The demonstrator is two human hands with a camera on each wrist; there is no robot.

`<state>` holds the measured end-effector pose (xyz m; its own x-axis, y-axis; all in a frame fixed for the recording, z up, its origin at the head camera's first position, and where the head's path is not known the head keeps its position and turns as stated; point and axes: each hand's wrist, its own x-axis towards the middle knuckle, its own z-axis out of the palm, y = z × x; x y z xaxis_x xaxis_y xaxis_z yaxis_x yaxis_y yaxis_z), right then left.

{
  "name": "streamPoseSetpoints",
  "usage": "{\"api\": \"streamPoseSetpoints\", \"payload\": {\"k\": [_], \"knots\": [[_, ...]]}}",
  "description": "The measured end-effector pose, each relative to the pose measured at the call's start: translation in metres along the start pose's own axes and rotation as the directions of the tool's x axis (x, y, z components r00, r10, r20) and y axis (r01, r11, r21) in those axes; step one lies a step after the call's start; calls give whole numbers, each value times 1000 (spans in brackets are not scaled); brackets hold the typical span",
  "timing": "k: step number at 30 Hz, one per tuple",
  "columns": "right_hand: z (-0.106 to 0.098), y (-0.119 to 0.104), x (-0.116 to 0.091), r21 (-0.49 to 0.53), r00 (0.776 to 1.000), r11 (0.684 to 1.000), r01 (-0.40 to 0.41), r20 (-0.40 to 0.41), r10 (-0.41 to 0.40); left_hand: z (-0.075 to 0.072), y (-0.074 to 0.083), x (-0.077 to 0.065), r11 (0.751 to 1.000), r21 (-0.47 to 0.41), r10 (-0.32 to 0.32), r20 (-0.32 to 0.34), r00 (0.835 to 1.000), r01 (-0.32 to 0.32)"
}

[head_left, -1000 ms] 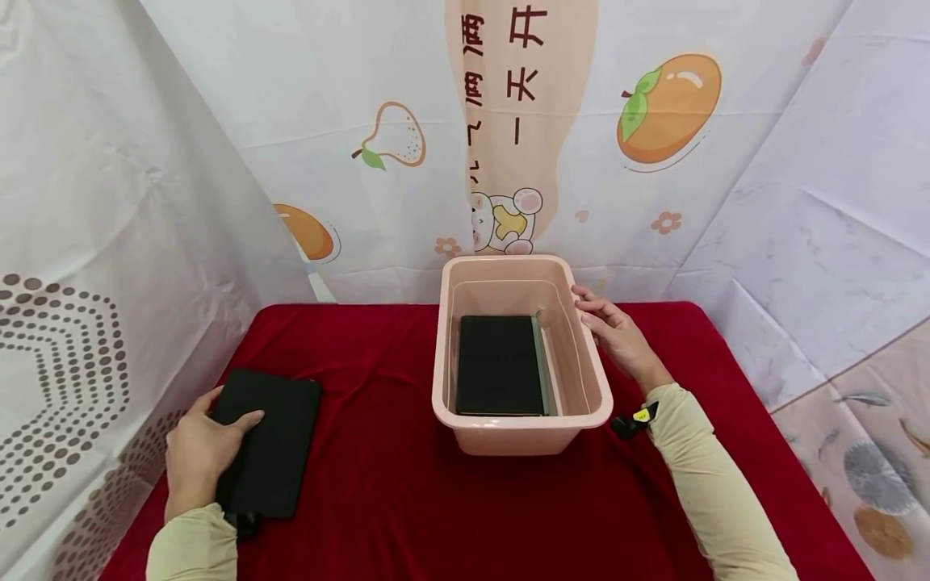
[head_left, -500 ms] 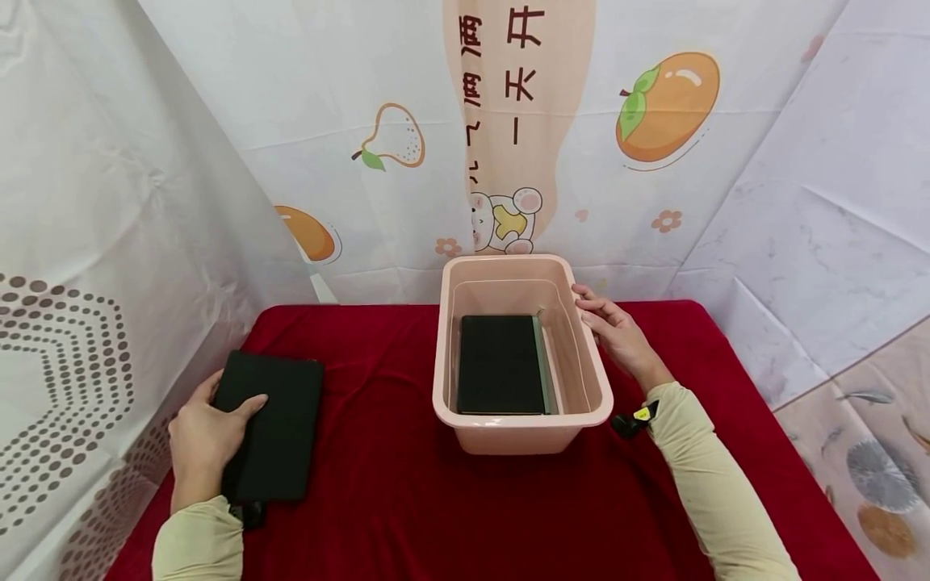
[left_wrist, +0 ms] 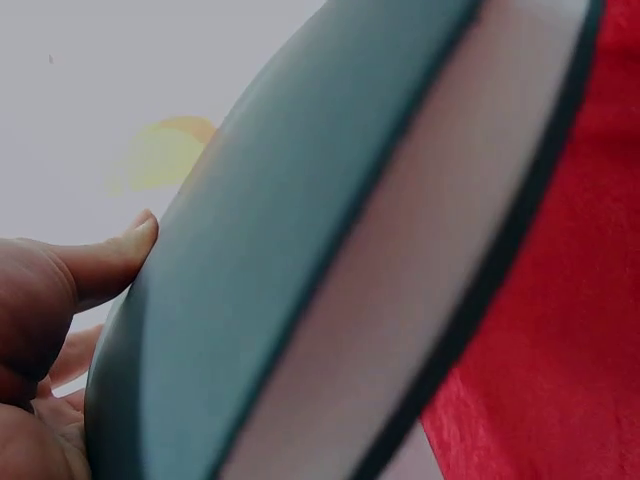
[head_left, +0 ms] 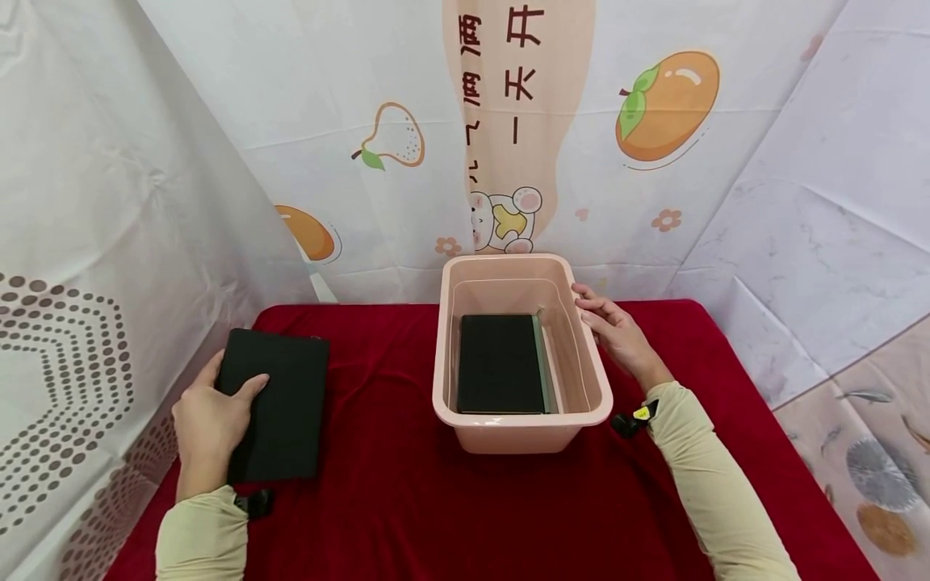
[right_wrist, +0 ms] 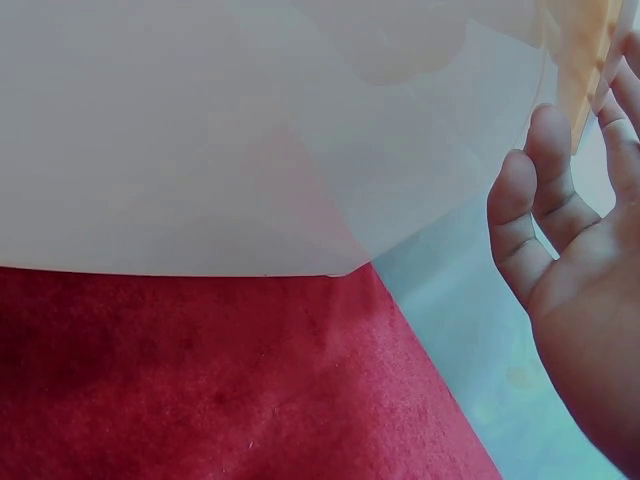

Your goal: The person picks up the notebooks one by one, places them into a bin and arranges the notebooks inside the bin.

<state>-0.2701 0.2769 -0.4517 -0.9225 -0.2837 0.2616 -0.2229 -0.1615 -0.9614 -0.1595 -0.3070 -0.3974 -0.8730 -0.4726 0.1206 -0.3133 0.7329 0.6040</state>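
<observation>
My left hand (head_left: 213,424) grips a black hardcover notebook (head_left: 283,420) by its left edge, the thumb lying on the cover and the other fingers hidden behind it. In the left wrist view, the notebook (left_wrist: 270,230) fills the middle, its pale page edges showing between dark covers. On the right, my right hand (head_left: 617,339) touches the right rim of a pink plastic basin (head_left: 526,440) with loosely bent fingers. Inside the basin lies another black book (head_left: 501,363), with a grey-green edge showing along its right side.
Red cloth (head_left: 392,500) covers the table. A printed curtain (head_left: 392,210) hangs right behind the basin, and more sheets hang at both sides. A dark wrist camera (head_left: 628,424) is strapped below my right hand.
My left hand has moved the notebook away from me and slightly right, and the notebook appears a little more raised. My right hand and the basin have stayed in place.
</observation>
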Motion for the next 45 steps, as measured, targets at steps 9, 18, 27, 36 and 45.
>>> {"api": "streamPoseSetpoints", "payload": {"k": [9,18,27,36,45], "knots": [[0,0,0,3,1000,1000,4,-4,-4,0,11,-1,998,-57,26,-21,999,-27],[-1,0,1,6,1000,1000,0,-7,0,-2,21,-2,994,-84,73,-41,997,-76],[-2,0,1,-6,1000,1000,-12,-2,12,-7,38,-1,990,-105,87,-39,995,-91],[-2,0,1,-10,1000,1000,-10,-4,10,-13,58,-2,978,-186,90,-12,996,-90],[-1,0,0,3,1000,1000,-5,3,5,-12,72,-2,969,-209,133,-21,991,-134]]}}
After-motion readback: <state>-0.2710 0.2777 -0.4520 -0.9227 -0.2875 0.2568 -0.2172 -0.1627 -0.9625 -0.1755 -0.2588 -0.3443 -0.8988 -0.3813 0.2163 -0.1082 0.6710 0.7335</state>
